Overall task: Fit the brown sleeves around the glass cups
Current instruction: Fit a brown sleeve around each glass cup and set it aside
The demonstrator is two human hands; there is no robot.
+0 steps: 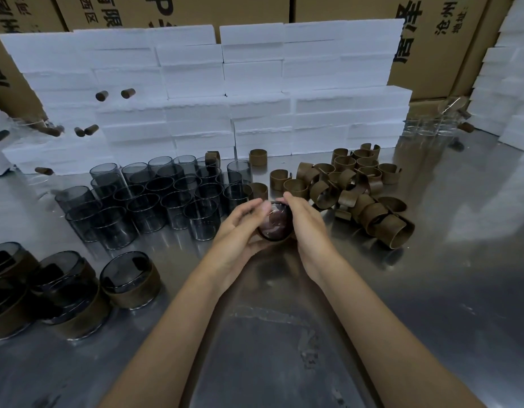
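Black Chinese characters upside down on brown cartons [449, 39] behind, "沧州" and "地址" legible at right

You are cradling one smoky glass cup [275, 223] between your fingers [256, 206], its mouth tilting toward you. Bare cups [154, 198] are standing upright left of your fingers; loose brown sleeves [357, 189] are lying heaped to their right. Sleeved cups [131, 279] are sitting far left, nearer you.

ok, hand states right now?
Left hand: grips the glass cup.
Right hand: grips the same cup.
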